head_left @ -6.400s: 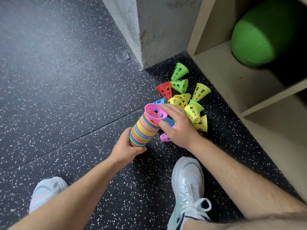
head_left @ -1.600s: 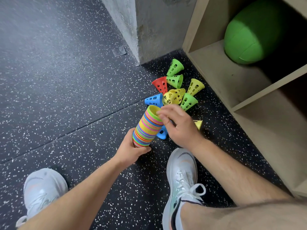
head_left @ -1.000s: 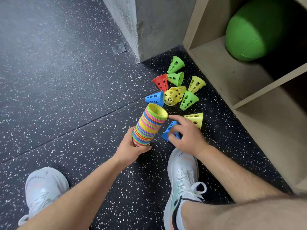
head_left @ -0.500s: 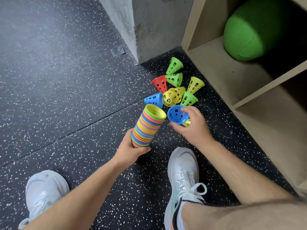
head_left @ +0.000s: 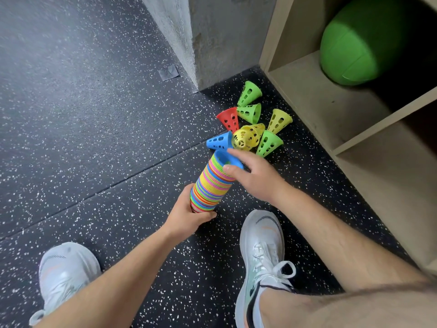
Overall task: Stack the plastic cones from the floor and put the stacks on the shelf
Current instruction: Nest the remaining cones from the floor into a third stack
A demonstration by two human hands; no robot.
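Tall stack of multi-coloured perforated plastic cones (head_left: 210, 185), tilted over the black white-speckled rubber floor (head_left: 94, 138); whether its foot touches the floor cannot be told. A blue plastic cone (head_left: 223, 158) sits uppermost. Left hand (head_left: 186, 217): grip closed round the foot of the stack. Right hand (head_left: 256, 177): grip wide, fingers straight and spread, thumb and forefinger touching the rim of the blue plastic cone, not clasping it. Loose cones lie on the floor just beyond the stack, clustered near the foot of the beige wooden shelf unit (head_left: 307, 95): a blue perforated cone on its side (head_left: 218, 142); a nested pair of yellow perforated cones (head_left: 247, 138); a near green perforated cone (head_left: 268, 144); a red perforated cone (head_left: 229, 118); a single yellow perforated cone (head_left: 280, 120); a middle green perforated cone (head_left: 250, 111); a far green perforated cone (head_left: 249, 93). The shelf unit stands to the right, a large green ball (head_left: 359, 41) in its upper visible compartment. A grey concrete pillar (head_left: 212, 36) rises behind the cluster. A white left trainer (head_left: 66, 275) and a white laced right trainer (head_left: 260, 256) stand on the floor, the right one near the stack.
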